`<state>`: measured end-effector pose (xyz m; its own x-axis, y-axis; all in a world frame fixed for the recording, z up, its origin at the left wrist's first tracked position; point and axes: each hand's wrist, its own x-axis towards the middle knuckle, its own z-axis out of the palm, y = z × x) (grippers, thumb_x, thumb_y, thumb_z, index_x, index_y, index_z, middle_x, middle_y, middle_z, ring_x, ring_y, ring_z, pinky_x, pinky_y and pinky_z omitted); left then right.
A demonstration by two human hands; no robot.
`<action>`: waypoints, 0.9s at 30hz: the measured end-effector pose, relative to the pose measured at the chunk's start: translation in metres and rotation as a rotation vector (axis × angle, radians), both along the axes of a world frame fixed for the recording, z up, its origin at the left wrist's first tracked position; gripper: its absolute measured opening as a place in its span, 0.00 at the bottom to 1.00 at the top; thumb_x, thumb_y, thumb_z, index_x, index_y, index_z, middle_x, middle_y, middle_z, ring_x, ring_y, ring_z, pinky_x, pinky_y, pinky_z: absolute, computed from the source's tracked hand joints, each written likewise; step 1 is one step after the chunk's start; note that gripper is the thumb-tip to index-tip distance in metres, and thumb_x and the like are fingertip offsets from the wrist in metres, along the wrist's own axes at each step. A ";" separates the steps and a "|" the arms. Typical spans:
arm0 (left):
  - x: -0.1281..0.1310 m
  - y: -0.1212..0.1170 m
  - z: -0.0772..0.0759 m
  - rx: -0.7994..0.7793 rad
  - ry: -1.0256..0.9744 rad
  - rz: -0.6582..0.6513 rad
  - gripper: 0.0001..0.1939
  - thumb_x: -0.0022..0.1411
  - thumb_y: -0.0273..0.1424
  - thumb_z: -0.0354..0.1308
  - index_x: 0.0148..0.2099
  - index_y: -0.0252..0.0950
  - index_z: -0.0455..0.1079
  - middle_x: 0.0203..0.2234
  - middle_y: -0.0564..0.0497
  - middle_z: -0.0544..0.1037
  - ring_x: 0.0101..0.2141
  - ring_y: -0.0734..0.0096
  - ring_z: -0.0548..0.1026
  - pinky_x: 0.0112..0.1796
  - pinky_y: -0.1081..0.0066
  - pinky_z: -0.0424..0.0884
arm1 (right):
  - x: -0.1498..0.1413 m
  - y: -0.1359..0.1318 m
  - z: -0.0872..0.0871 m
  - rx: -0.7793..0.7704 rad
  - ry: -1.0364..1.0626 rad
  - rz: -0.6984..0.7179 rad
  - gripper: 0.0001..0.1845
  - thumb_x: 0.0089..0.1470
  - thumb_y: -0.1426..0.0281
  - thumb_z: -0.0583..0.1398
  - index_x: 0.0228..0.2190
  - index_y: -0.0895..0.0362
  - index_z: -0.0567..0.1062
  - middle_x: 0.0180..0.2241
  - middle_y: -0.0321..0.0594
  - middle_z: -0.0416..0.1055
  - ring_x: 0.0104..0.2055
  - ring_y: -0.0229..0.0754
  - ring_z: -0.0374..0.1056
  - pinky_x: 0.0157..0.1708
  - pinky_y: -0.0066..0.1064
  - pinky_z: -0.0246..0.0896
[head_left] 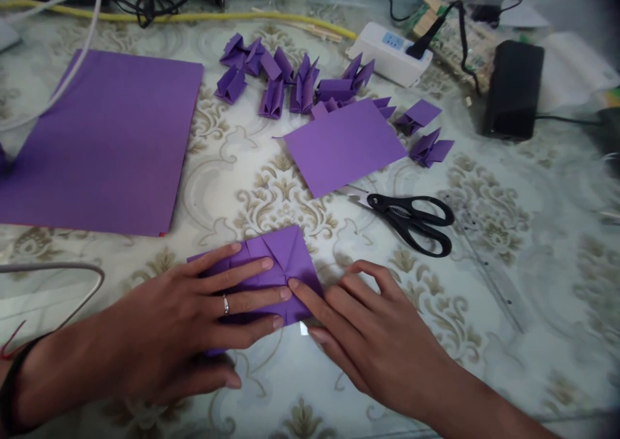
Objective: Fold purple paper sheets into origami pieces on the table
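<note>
A partly folded sheet of purple paper (pixel 303 265) lies flat on the patterned tablecloth in front of me, with creases and a triangular flap near its top. Spread over its left part, my left hand (pixel 194 310) is open, its fingers pressing the paper down. From the right, my right hand (pixel 372 329) touches the middle of the paper with an extended index fingertip. Its other fingers are loosely bent, and I see nothing held in them. Beyond the hands, black-handled scissors (pixel 411 216) lie with their blades partly under a flat purple sheet (pixel 343 145).
Several folded purple paper pieces (pixel 303 87) stand at the back. A stack of large purple sheets (pixel 111 142) lies at left. Behind are a white power strip (pixel 392 55), a black box-shaped device (pixel 514 90) and a yellow cable (pixel 194 17). A clear ruler (pixel 491 274) lies at right.
</note>
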<state>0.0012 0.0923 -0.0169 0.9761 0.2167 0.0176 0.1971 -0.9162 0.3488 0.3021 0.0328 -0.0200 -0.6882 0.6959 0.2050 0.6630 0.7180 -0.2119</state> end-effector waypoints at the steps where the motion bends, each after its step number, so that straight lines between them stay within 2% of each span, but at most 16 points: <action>1: 0.001 0.000 0.001 -0.002 -0.002 0.000 0.32 0.75 0.45 0.59 0.76 0.45 0.64 0.79 0.58 0.56 0.79 0.57 0.47 0.77 0.53 0.26 | -0.001 0.000 -0.001 0.010 -0.003 -0.002 0.24 0.79 0.69 0.48 0.58 0.68 0.78 0.31 0.38 0.73 0.37 0.49 0.62 0.52 0.49 0.54; 7: 0.001 0.002 0.001 -0.010 -0.028 -0.010 0.32 0.74 0.45 0.61 0.75 0.43 0.65 0.77 0.57 0.62 0.79 0.61 0.48 0.78 0.55 0.26 | -0.006 0.002 -0.001 0.039 -0.035 -0.030 0.26 0.80 0.67 0.47 0.59 0.69 0.78 0.31 0.38 0.73 0.36 0.49 0.65 0.51 0.48 0.56; 11: -0.001 0.002 -0.001 -0.029 -0.057 0.007 0.32 0.73 0.44 0.63 0.74 0.43 0.66 0.75 0.56 0.66 0.78 0.61 0.53 0.78 0.57 0.30 | -0.005 0.009 0.002 0.012 0.093 -0.018 0.22 0.79 0.68 0.51 0.57 0.67 0.79 0.33 0.39 0.75 0.37 0.46 0.68 0.53 0.46 0.61; 14: -0.001 0.002 -0.003 -0.028 -0.072 0.007 0.33 0.74 0.44 0.62 0.75 0.42 0.65 0.75 0.55 0.66 0.77 0.62 0.55 0.78 0.59 0.30 | -0.008 0.013 0.002 0.038 0.123 -0.034 0.19 0.75 0.72 0.55 0.59 0.65 0.79 0.33 0.39 0.76 0.37 0.45 0.70 0.49 0.45 0.66; 16: -0.001 0.001 -0.003 -0.022 -0.081 -0.001 0.33 0.74 0.44 0.62 0.75 0.41 0.65 0.75 0.55 0.65 0.77 0.63 0.55 0.78 0.60 0.29 | -0.010 0.016 0.001 0.057 0.097 -0.047 0.18 0.74 0.73 0.56 0.57 0.64 0.80 0.33 0.40 0.76 0.36 0.47 0.69 0.43 0.44 0.68; 18: -0.001 0.001 -0.002 -0.016 -0.082 -0.008 0.32 0.75 0.43 0.60 0.75 0.40 0.64 0.76 0.55 0.64 0.78 0.64 0.53 0.78 0.59 0.29 | -0.013 0.017 0.000 0.074 0.092 -0.058 0.16 0.74 0.72 0.57 0.54 0.64 0.82 0.35 0.43 0.78 0.37 0.48 0.69 0.42 0.44 0.68; 21: -0.001 0.000 -0.001 -0.008 -0.076 0.004 0.32 0.74 0.42 0.61 0.76 0.41 0.64 0.77 0.54 0.61 0.78 0.60 0.51 0.78 0.55 0.29 | -0.014 0.017 0.000 0.073 0.110 -0.071 0.15 0.73 0.73 0.58 0.52 0.64 0.83 0.48 0.51 0.81 0.51 0.53 0.72 0.53 0.47 0.69; 23: -0.001 -0.001 0.000 -0.007 -0.075 0.034 0.34 0.73 0.41 0.63 0.76 0.42 0.64 0.78 0.53 0.60 0.79 0.55 0.50 0.78 0.53 0.31 | -0.014 0.017 -0.001 0.049 0.110 -0.057 0.14 0.72 0.75 0.58 0.52 0.65 0.82 0.57 0.53 0.80 0.61 0.55 0.70 0.62 0.48 0.66; 27: -0.001 -0.003 0.001 -0.023 -0.083 0.095 0.33 0.70 0.41 0.64 0.74 0.45 0.66 0.77 0.44 0.60 0.78 0.43 0.53 0.76 0.46 0.42 | -0.011 0.017 -0.003 -0.003 0.070 -0.009 0.16 0.72 0.75 0.58 0.55 0.65 0.80 0.64 0.53 0.76 0.70 0.55 0.64 0.69 0.51 0.60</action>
<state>0.0000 0.0895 -0.0159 0.9464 0.3098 0.0916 0.2525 -0.8862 0.3885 0.2910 0.0497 -0.0235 -0.6656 0.7031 0.2503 0.6530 0.7111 -0.2607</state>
